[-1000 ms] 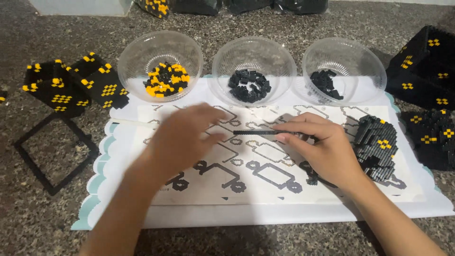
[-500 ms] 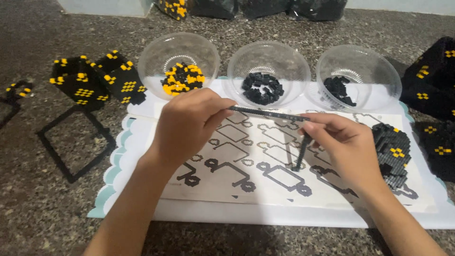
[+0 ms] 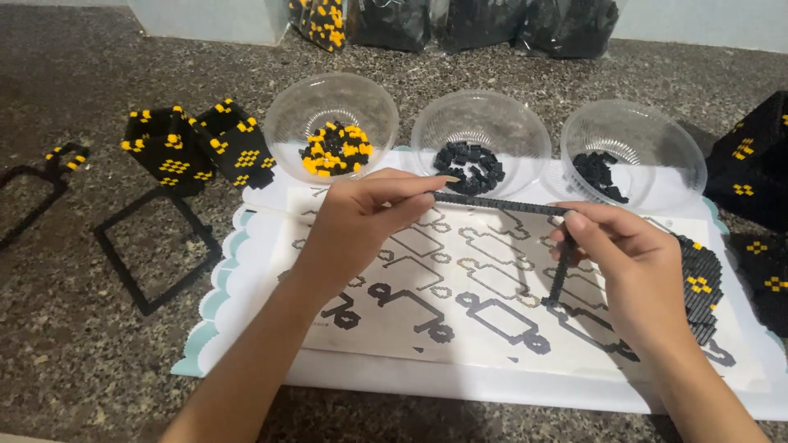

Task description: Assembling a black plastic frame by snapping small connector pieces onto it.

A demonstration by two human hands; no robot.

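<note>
thin black brick strip [image 3: 501, 203] ran 9-to-3 | left hand [image 3: 361, 226] pinched 9 end | right hand [image 3: 632, 258] pinched 3 end

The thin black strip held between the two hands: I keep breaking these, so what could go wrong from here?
1. The black strip is pinched only at its ends by the left hand and right hand, with a piece hanging down at the right, so it may bend or snap apart.
2. It hangs close to the bowl of black pieces; a slip could knock the bowl.
</note>
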